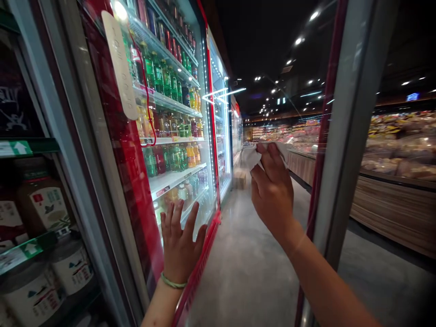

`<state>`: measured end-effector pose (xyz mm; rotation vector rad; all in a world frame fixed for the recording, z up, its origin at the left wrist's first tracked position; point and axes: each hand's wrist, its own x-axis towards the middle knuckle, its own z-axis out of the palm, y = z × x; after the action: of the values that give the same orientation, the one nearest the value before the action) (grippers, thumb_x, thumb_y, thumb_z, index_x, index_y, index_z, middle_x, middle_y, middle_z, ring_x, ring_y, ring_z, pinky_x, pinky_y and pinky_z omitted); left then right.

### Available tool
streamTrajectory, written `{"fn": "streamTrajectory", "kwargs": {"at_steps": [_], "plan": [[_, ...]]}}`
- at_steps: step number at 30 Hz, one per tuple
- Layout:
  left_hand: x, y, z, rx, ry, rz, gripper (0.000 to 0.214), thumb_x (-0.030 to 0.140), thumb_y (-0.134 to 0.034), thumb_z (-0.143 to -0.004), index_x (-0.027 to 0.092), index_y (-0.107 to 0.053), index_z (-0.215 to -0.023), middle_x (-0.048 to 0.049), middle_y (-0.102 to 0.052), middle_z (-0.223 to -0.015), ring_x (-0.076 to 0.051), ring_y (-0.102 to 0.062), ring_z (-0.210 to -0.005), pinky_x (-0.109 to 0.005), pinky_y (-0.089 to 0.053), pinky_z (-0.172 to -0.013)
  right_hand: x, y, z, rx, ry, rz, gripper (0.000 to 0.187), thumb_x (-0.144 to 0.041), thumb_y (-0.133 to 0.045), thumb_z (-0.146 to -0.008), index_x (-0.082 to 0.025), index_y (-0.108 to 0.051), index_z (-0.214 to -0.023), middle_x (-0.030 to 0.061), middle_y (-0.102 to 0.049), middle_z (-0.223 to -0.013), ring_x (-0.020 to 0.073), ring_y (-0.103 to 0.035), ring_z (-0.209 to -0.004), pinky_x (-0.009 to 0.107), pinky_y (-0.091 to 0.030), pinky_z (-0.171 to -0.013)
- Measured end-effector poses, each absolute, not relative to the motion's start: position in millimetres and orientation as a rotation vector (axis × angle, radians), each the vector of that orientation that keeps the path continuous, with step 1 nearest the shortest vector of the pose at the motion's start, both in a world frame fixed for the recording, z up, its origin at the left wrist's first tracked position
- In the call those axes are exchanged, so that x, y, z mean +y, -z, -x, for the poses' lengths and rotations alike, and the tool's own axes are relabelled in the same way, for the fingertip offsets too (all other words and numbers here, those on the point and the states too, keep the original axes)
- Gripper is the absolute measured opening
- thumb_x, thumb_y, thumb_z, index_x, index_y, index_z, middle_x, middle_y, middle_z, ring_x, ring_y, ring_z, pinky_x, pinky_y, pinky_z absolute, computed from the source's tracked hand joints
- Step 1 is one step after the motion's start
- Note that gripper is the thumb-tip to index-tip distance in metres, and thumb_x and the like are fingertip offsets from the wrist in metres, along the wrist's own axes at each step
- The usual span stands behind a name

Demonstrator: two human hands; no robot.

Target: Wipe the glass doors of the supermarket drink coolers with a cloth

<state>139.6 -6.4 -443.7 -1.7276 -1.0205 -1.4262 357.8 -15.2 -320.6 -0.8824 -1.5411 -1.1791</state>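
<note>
Hands, two, both the wearer's and both bare. Right hand (pixel 272 190), one: raised on the far side of the walkway view, fingers bent and close together over the cloth, holding it beneath the fingertips. Left hand (pixel 180 245), one: lower, palm forward, its fingers fanned apart and holding nothing; whether it touches the glass, I cannot tell from where I stand. Wristband (pixel 173 282), one, green, round the left wrist.

White cloth (pixel 250 156), one, crumpled, under the right fingers and showing on both sides of them; cloth or paper, I cannot say.

Glass door (pixel 350 113), one, metal-framed, standing before both hands. Pale label strip (pixel 119 63), one, tilted, its lettering reversed, at the door's left side.

Lit drinks cooler (pixel 179 179), behind the glass: at least five rows of bottles and cans, individually too many to count.

Shelves at the left: two white-labelled tubs (pixel 73 268) below, two labelled bottles (pixel 51 206) above, and two green tags (pixel 31 247) bearing white arrows.

Cardboard box (pixel 239 180), one, on the floor ahead. Wood-panelled display (pixel 391 213), at the right, heaped with blurred goods, uncounted.
</note>
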Motion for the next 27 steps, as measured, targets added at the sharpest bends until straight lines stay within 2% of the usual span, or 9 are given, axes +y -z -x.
{"fn": "streamTrajectory", "kwargs": {"at_steps": [5,9,13,19,22,25,27], "plan": [[-8,453,-139,-1.051,1.455,1.734,0.076,0.027,-0.07,-0.096,0.031,-0.033,-0.163,-0.014,-0.034,-0.166,-0.035,-0.024,-0.159,-0.059,-0.018,-0.131,-14,325,-348,-1.746,1.233,0.846,0.049,-0.003,-0.046,-0.098,-0.022,-0.061,-0.141,0.0076,-0.055,-0.157,0.0247,-0.035,-0.156,0.05,-0.038,-0.127],[-11,473,-133,-1.134,1.476,1.732,0.077,0.027,-0.07,-0.096,0.032,-0.032,-0.163,-0.0137,-0.032,-0.167,-0.036,-0.021,-0.16,-0.062,-0.017,-0.13,-12,326,-346,-1.587,1.228,0.89,0.044,-0.005,-0.046,-0.099,-0.02,-0.063,-0.138,0.012,-0.054,-0.157,0.0281,-0.032,-0.157,0.053,-0.039,-0.125],[-17,512,-126,-1.25,1.504,1.735,0.081,0.028,-0.071,-0.095,0.035,-0.029,-0.164,-0.0133,-0.028,-0.169,-0.037,-0.02,-0.16,-0.065,-0.019,-0.129,-9,327,-338,-1.774,1.323,0.813,0.049,-0.003,-0.049,-0.097,-0.025,-0.062,-0.139,0.0062,-0.055,-0.157,0.0249,-0.037,-0.155,0.049,-0.039,-0.127],[-16,560,-120,-1.363,1.556,1.703,0.087,0.028,-0.07,-0.095,0.04,-0.02,-0.165,-0.0098,-0.018,-0.174,-0.037,-0.015,-0.162,-0.067,-0.017,-0.128,-6,325,-325,-1.752,1.302,0.806,0.052,-0.003,-0.048,-0.097,-0.023,-0.058,-0.145,0.0088,-0.054,-0.157,0.0261,-0.034,-0.157,0.051,-0.04,-0.125],[-14,566,-114,-1.343,1.516,1.734,0.086,0.03,-0.071,-0.095,0.039,-0.021,-0.165,-0.0095,-0.018,-0.174,-0.037,-0.016,-0.161,-0.066,-0.018,-0.129,-3,324,-318,-1.889,1.363,0.724,0.054,-0.001,-0.047,-0.098,-0.022,-0.056,-0.147,0.0069,-0.055,-0.157,0.0243,-0.038,-0.155,0.049,-0.039,-0.126],[-13,566,-109,-1.32,1.459,1.746,0.085,0.031,-0.071,-0.095,0.037,-0.023,-0.165,-0.0106,-0.02,-0.173,-0.036,-0.016,-0.161,-0.066,-0.017,-0.129,1,322,-311,-1.777,1.335,0.77,0.053,-0.003,-0.047,-0.099,-0.02,-0.053,-0.149,0.0101,-0.052,-0.159,0.0267,-0.033,-0.157,0.053,-0.039,-0.126],[-14,563,-107,-1.336,1.457,1.735,0.085,0.031,-0.071,-0.095,0.038,-0.024,-0.165,-0.0112,-0.022,-0.172,-0.036,-0.016,-0.161,-0.068,-0.016,-0.128,3,321,-306,-1.815,1.317,0.734,0.054,-0.003,-0.046,-0.099,-0.021,-0.053,-0.149,0.0088,-0.052,-0.159,0.0253,-0.03,-0.158,0.053,-0.037,-0.127]]}}
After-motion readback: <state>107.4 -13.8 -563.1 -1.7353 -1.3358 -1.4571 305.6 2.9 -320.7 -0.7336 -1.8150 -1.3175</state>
